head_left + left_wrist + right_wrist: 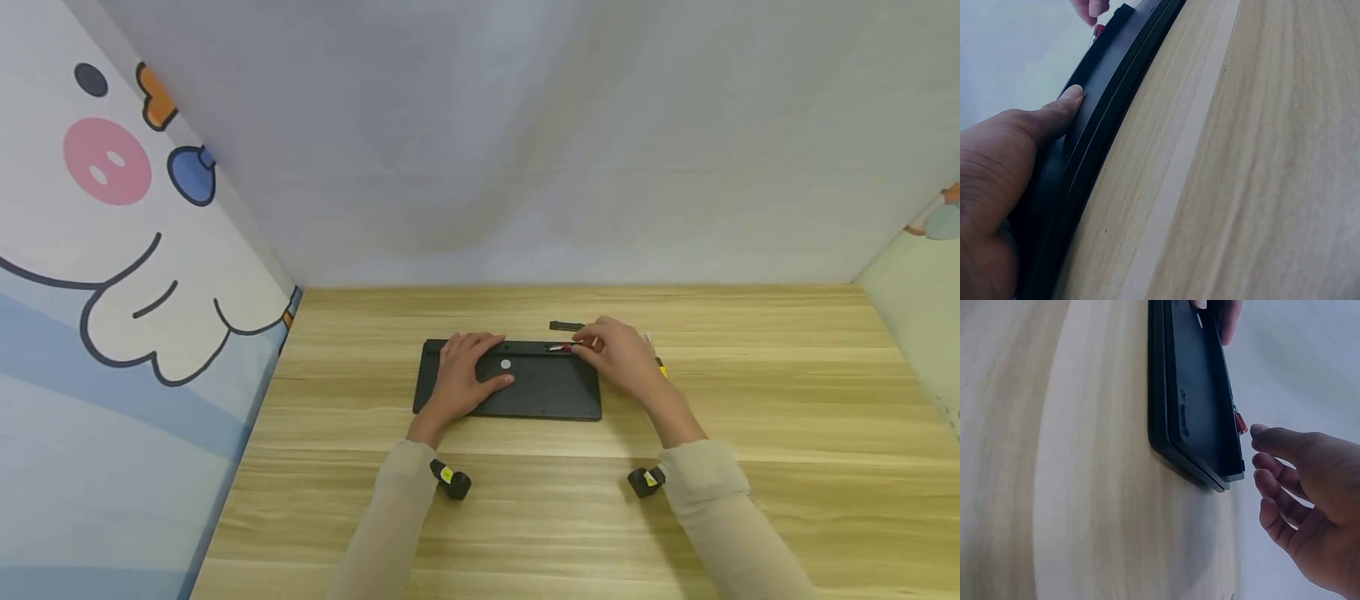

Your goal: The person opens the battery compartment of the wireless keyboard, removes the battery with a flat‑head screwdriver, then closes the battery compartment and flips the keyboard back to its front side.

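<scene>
A black keyboard (pixel 547 396) lies with its underside up on the table, a round white sticker near its middle. My left hand (pixel 461 379) holds it, thumb flat on the underside and fingers over the far raised edge; the thumb (pixel 1060 115) shows in the left wrist view. In a slot along that edge sits a small red and silver battery (pixel 561 347). My right hand (pixel 618 354) is beside it at the right end, fingers loosely bent. In the right wrist view its thumb tip is just off the red battery (pixel 1240 423), nothing seen between the fingers.
Behind the keyboard lies a small black strip-like cover (pixel 566 326). A yellow and black item (pixel 661 367) is partly hidden behind the right hand. Wrist cameras (pixel 452 481) are strapped on both arms. A pale curtain (pixel 570 225) borders the wooden table (pixel 787 400).
</scene>
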Demonstrator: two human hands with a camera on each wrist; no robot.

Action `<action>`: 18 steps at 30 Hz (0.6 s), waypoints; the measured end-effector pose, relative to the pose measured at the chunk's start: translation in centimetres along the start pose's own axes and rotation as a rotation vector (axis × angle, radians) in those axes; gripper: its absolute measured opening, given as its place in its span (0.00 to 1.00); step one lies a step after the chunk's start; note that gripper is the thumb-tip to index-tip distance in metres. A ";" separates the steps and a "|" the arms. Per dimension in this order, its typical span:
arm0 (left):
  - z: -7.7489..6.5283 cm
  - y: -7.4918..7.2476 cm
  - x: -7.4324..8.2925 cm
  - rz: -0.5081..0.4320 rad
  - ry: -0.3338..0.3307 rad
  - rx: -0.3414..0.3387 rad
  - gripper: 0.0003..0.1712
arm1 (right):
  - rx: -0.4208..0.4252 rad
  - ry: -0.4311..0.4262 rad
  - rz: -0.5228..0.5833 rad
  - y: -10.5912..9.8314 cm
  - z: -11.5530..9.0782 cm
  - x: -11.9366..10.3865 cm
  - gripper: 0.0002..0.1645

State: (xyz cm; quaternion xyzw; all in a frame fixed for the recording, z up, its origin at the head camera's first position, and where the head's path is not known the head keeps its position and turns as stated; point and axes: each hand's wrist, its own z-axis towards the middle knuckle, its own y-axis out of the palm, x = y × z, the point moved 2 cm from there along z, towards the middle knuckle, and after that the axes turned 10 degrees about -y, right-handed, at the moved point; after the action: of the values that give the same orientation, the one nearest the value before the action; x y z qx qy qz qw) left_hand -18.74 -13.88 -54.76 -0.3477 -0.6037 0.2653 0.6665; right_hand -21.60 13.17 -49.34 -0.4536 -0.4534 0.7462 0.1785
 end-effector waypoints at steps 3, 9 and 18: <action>0.0 0.0 0.0 0.004 -0.002 0.001 0.40 | -0.001 -0.011 0.001 0.3 0.3 -0.1 0.13; 0.0 0.1 0.0 0.012 -0.006 0.002 0.40 | -0.022 -0.025 0.015 0.8 0.6 -0.1 0.10; 0.2 0.1 0.0 0.020 -0.011 0.004 0.40 | -0.006 -0.054 0.030 1.1 0.9 0.2 0.07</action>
State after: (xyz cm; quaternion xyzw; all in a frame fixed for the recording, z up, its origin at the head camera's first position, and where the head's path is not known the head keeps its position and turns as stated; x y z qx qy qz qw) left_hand -18.89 -13.77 -54.87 -0.3509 -0.6032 0.2750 0.6613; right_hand -22.29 12.32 -50.20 -0.4406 -0.4532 0.7595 0.1538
